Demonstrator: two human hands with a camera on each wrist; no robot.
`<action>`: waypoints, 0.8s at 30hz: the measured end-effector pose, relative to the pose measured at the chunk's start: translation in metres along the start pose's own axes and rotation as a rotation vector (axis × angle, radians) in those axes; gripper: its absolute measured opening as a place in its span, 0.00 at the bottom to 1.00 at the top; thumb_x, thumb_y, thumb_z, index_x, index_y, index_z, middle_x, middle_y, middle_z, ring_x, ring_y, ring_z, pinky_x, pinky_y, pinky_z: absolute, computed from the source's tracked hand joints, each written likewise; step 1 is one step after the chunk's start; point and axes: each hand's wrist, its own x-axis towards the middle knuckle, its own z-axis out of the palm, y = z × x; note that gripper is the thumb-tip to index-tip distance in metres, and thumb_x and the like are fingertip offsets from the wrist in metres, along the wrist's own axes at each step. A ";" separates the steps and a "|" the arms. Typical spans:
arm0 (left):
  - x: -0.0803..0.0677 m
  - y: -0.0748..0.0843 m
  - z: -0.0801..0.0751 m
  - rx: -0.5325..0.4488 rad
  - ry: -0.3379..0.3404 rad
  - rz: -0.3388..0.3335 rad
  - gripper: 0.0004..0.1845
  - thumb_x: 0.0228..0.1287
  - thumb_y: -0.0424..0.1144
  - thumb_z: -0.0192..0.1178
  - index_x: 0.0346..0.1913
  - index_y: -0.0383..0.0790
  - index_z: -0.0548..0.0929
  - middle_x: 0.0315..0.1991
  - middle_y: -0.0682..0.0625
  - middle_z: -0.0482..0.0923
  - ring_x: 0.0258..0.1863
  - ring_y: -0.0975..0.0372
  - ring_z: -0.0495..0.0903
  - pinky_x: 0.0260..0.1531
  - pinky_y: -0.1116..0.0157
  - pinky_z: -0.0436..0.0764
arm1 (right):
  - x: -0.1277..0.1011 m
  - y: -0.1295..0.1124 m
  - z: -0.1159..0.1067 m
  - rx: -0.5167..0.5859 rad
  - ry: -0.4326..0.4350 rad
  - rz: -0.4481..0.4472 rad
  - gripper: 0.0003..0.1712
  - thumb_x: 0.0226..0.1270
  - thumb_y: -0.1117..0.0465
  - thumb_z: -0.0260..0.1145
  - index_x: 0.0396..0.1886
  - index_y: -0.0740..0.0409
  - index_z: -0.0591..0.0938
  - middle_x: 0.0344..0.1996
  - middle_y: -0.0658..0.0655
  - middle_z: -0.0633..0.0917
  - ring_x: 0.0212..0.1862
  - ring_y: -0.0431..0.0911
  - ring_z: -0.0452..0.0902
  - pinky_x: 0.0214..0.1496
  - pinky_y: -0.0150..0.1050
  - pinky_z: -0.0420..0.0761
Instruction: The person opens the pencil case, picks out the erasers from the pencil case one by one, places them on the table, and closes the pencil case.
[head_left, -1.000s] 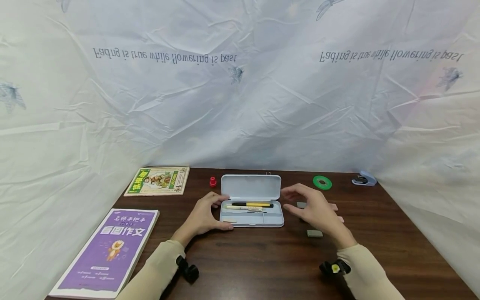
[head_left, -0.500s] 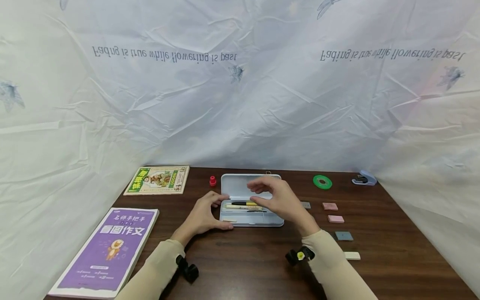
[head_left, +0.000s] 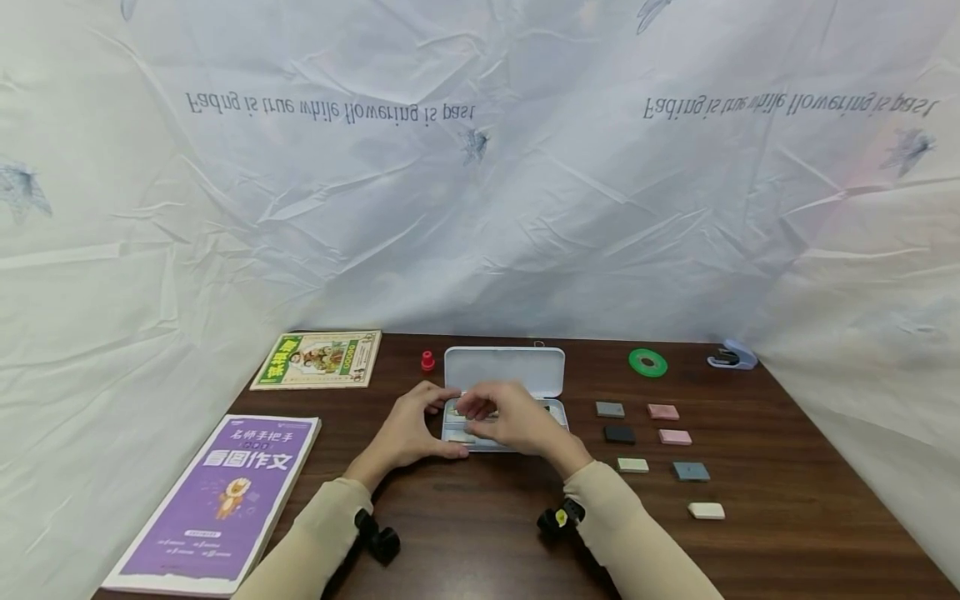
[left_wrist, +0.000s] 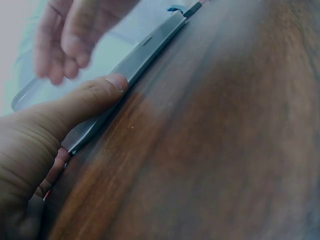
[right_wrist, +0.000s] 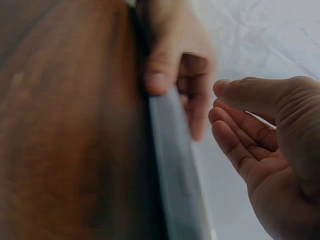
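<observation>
Dark wood table [head_left: 787, 533] backed by a crumpled white sheet [head_left: 525, 208] printed with mirrored text. Left side: purple book [head_left: 217, 504] at the near edge, green-covered book [head_left: 318, 361] farther back, small red cap-like object [head_left: 427, 361] to its right. Right side: green tape ring [head_left: 648, 362] and blue stapler [head_left: 732, 356] near the far edge; nearer, seven small flat blocks lie apart from one another: grey [head_left: 610, 409], black [head_left: 619, 434], two pink [head_left: 663, 412] [head_left: 675, 437], pale green [head_left: 633, 465], blue-grey [head_left: 691, 471], white [head_left: 707, 510].
</observation>
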 end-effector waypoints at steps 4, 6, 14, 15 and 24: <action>0.001 0.000 0.001 -0.008 -0.001 0.006 0.51 0.44 0.60 0.92 0.74 0.50 0.85 0.58 0.57 0.81 0.58 0.60 0.83 0.62 0.54 0.86 | 0.000 0.006 0.010 -0.046 -0.051 0.042 0.12 0.75 0.70 0.76 0.55 0.61 0.91 0.46 0.55 0.92 0.46 0.40 0.87 0.53 0.43 0.90; 0.002 0.000 0.001 -0.010 -0.001 0.006 0.51 0.44 0.60 0.92 0.74 0.50 0.85 0.58 0.57 0.81 0.58 0.60 0.82 0.62 0.54 0.85 | 0.000 0.007 0.012 -0.073 -0.063 0.045 0.11 0.75 0.70 0.76 0.53 0.59 0.92 0.45 0.53 0.93 0.46 0.39 0.87 0.52 0.41 0.89; 0.001 -0.001 0.000 -0.012 -0.002 0.018 0.51 0.45 0.59 0.92 0.74 0.49 0.85 0.58 0.57 0.81 0.58 0.60 0.82 0.62 0.54 0.85 | 0.001 0.002 0.015 -0.203 -0.051 -0.006 0.09 0.75 0.70 0.76 0.47 0.55 0.95 0.44 0.50 0.94 0.47 0.41 0.89 0.52 0.39 0.88; 0.001 -0.001 0.000 -0.012 -0.003 0.019 0.51 0.45 0.59 0.92 0.74 0.49 0.85 0.58 0.57 0.81 0.58 0.60 0.82 0.62 0.54 0.85 | 0.001 0.001 0.016 -0.217 -0.053 -0.009 0.09 0.76 0.70 0.75 0.47 0.55 0.95 0.44 0.50 0.94 0.47 0.42 0.90 0.52 0.39 0.88; 0.000 0.000 -0.001 -0.024 -0.001 0.005 0.50 0.45 0.57 0.93 0.74 0.49 0.85 0.58 0.57 0.81 0.58 0.60 0.82 0.62 0.54 0.85 | 0.004 -0.008 0.019 -0.307 -0.059 -0.057 0.09 0.73 0.72 0.75 0.45 0.57 0.96 0.42 0.52 0.95 0.43 0.40 0.89 0.48 0.35 0.88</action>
